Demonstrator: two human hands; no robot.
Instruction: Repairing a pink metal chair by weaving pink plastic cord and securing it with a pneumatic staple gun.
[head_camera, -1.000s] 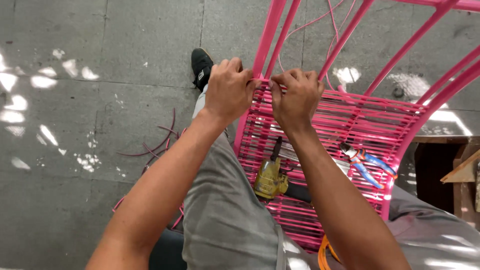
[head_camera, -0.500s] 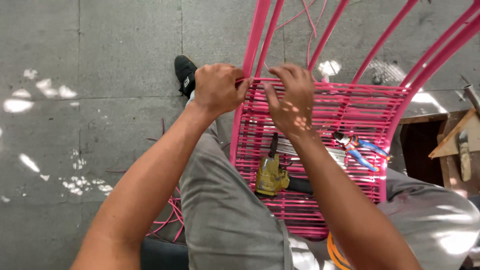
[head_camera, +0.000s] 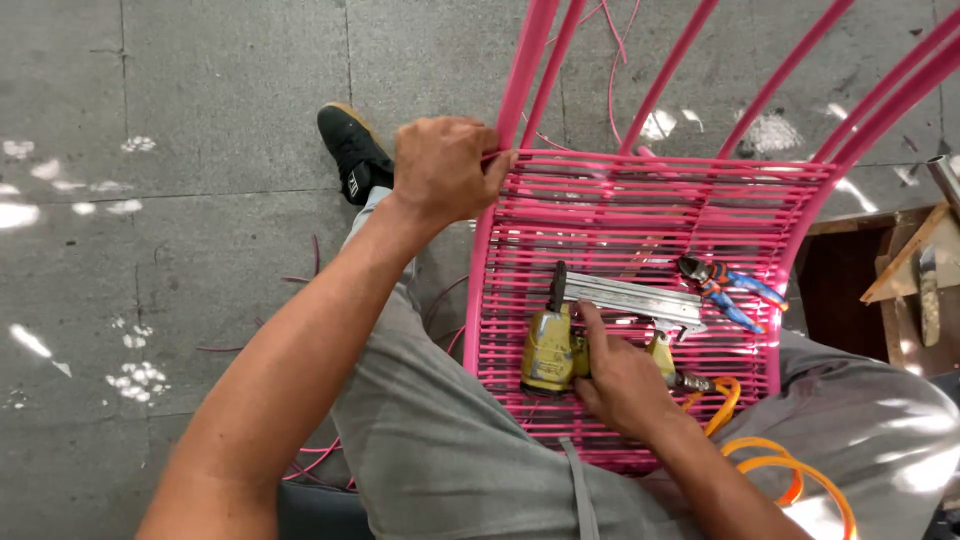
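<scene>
Stapler (head_camera: 560, 355), yellow pneumatic, lay on the pink woven seat (head_camera: 640, 215), long axis crosswise, under your right hand (head_camera: 620, 385), fingers curling onto it; your left hand (head_camera: 440, 170) pinched cord at the frame.

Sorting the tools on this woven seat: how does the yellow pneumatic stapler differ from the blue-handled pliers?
The yellow pneumatic stapler is bulky with a long silver magazine; the blue-handled pliers are slim and much smaller. The right hand rests on the stapler, while the pliers lie untouched. An orange hose runs to the stapler; the pliers have none. Both lie on the pink woven seat, whose edge the left hand grips.
</scene>
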